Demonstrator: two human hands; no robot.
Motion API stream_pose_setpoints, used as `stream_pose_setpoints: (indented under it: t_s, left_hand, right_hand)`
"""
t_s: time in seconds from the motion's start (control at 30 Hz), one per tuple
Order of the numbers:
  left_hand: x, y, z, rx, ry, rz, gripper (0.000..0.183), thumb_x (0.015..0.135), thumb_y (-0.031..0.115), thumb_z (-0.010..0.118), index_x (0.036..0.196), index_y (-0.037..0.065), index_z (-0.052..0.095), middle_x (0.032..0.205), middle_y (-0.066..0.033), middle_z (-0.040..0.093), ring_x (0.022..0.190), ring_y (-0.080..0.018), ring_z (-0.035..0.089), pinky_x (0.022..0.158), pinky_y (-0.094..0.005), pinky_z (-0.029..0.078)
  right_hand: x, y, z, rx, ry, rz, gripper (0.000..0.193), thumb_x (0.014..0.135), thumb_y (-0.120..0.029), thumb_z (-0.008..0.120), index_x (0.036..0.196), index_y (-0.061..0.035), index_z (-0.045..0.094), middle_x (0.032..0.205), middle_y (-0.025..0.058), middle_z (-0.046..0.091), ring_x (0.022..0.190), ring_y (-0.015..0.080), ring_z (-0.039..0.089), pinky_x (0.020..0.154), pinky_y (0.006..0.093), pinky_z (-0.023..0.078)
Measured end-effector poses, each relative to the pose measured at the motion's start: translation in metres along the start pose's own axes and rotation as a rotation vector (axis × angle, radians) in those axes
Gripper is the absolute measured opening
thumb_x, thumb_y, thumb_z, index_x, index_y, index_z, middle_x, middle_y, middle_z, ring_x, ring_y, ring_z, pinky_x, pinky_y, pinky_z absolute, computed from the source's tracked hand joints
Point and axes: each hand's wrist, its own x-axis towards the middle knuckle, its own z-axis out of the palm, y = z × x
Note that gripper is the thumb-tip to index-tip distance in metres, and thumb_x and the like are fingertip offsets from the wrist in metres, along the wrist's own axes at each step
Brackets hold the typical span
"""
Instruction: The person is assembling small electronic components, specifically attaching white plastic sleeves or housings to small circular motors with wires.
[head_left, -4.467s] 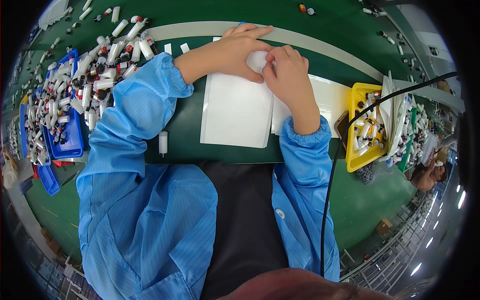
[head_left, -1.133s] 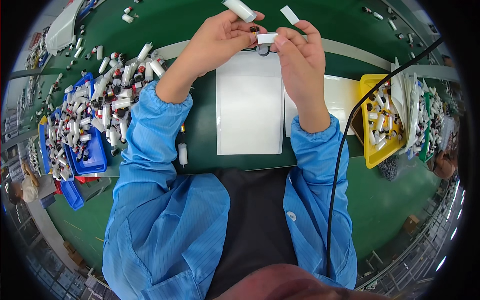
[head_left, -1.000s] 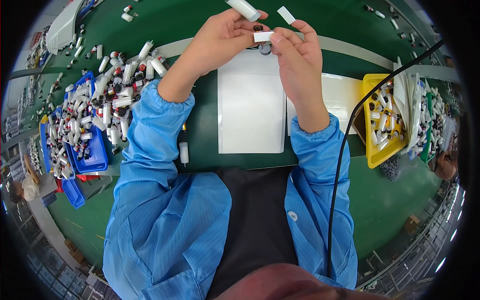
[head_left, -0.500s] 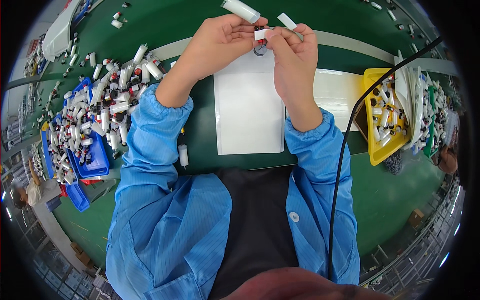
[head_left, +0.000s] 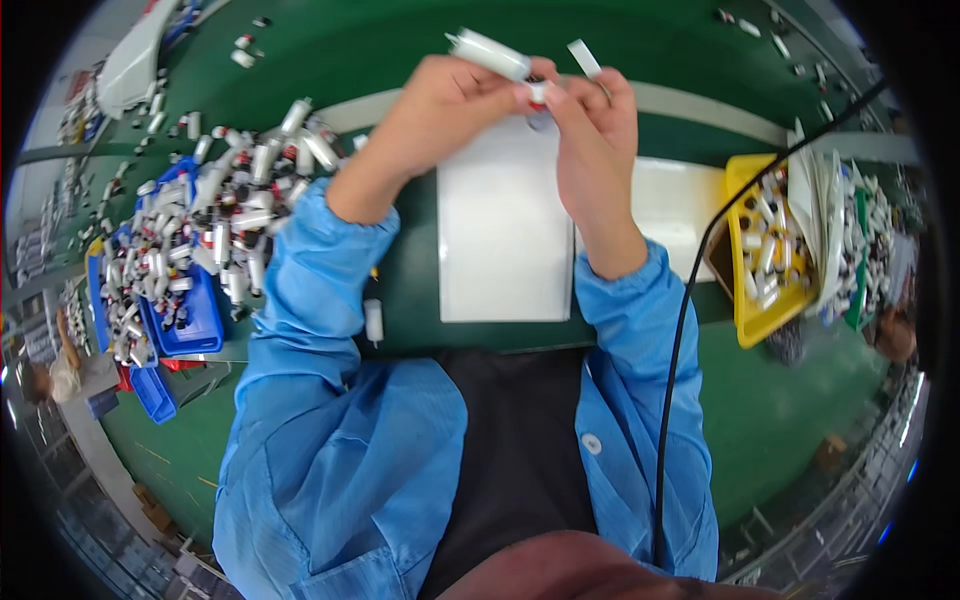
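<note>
My left hand [head_left: 425, 115] is closed on a white cylinder [head_left: 490, 54] with a dark end, which lies tilted above the fingers. At that dark end, between the fingertips of both hands, sits a small white piece [head_left: 538, 91] with a bit of red just below it. My right hand [head_left: 597, 150] pinches there with thumb and forefinger. A white strip [head_left: 584, 58] sticks up from the other fingers of the right hand. Below the hands, a white sheet [head_left: 505, 240] lies on the green table. The fingertips hide part of the cylinder's dark end.
Many white cylinders [head_left: 240, 220] are heaped at left, over and around blue bins [head_left: 190, 325]. At right a yellow bin [head_left: 765, 322] holds more. A black cable [head_left: 690, 290] hangs across the right side. One loose cylinder [head_left: 374, 320] lies beside my left sleeve.
The small white piece, flat and jutting out before, now sits closer against the dark end between my fingertips. My left fingers have shifted in toward it. The whole view has shifted slightly.
</note>
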Motion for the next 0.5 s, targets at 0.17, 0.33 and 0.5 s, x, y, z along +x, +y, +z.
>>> stream_pose_setpoints:
  t_s: [0.17,0.33,0.5]
  left_hand:
    - [-0.009,0.029,0.0,-0.058,-0.042,-0.006,0.031,0.093,0.002,0.065,0.123,-0.002,0.067,0.112,-0.01,0.071,0.098,-0.014,0.066,0.09,-0.0298,0.054]
    - [-0.015,0.064,-0.023,0.123,-0.077,0.021,0.027,0.09,0.001,0.069,0.117,-0.002,0.068,0.111,-0.0115,0.072,0.1,-0.0173,0.068,0.09,-0.0306,0.054]
    - [0.003,0.056,-0.127,0.674,0.228,-0.216,0.036,0.086,0.005,0.074,0.12,0.002,0.062,0.101,-0.0121,0.074,0.088,-0.0125,0.069,0.079,-0.0255,0.054]
  right_hand:
    - [0.005,-0.007,0.0,0.236,-0.136,0.294,0.053,0.09,-0.007,0.067,0.135,-0.0098,0.038,0.114,0.0051,0.059,0.11,0.0163,0.055,0.095,0.0364,0.044]
    - [-0.001,-0.002,0.004,0.095,-0.086,0.17,0.056,0.092,-0.012,0.066,0.138,-0.0091,0.035,0.113,0.005,0.057,0.101,0.0148,0.053,0.088,0.0345,0.043]
    - [-0.002,0.002,-0.005,-0.3,0.109,-0.035,0.02,0.095,-0.011,0.067,0.11,-0.0025,0.057,0.084,-0.0028,0.059,0.074,0.0027,0.048,0.066,0.0191,0.037]
